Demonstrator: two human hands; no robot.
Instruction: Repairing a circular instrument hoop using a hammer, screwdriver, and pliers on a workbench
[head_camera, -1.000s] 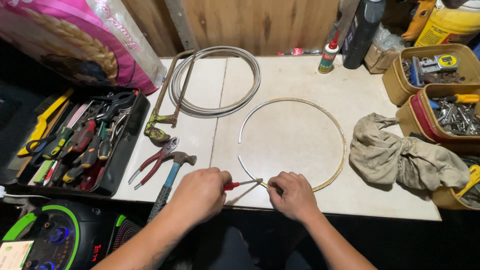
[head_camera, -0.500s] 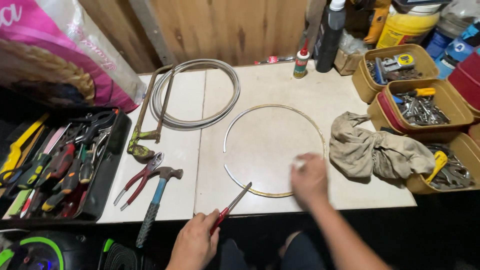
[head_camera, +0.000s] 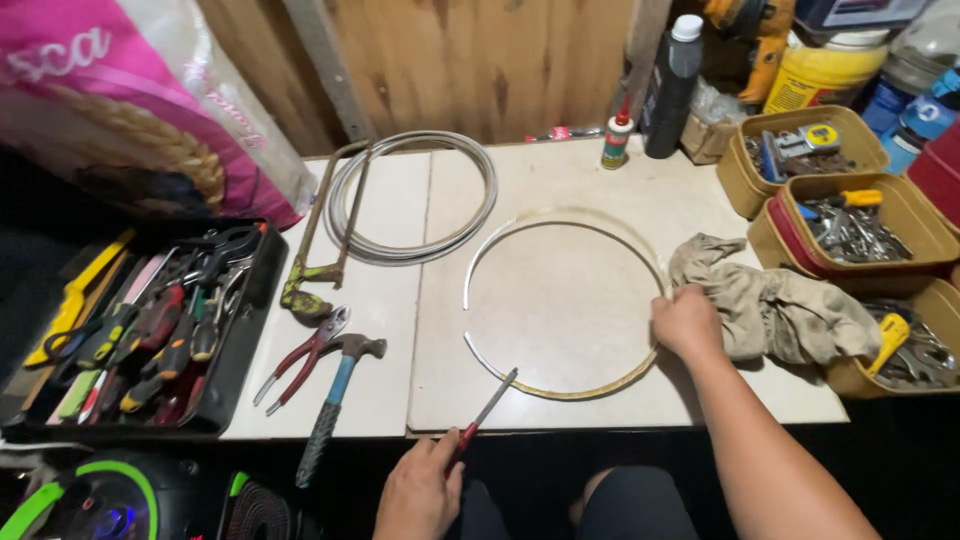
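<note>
Resting now on ring's right rim, right hand shifted sideways

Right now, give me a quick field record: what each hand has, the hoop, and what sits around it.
left hand: holds a red-handled tool, tip toward the hoop
right hand: on the hoop's right side, beside the rag
hoop: flat on the table, gap on its left side
left of hoop: pliers, hammer, coiled cable, tool tray
right: tubs of hardware
</note>
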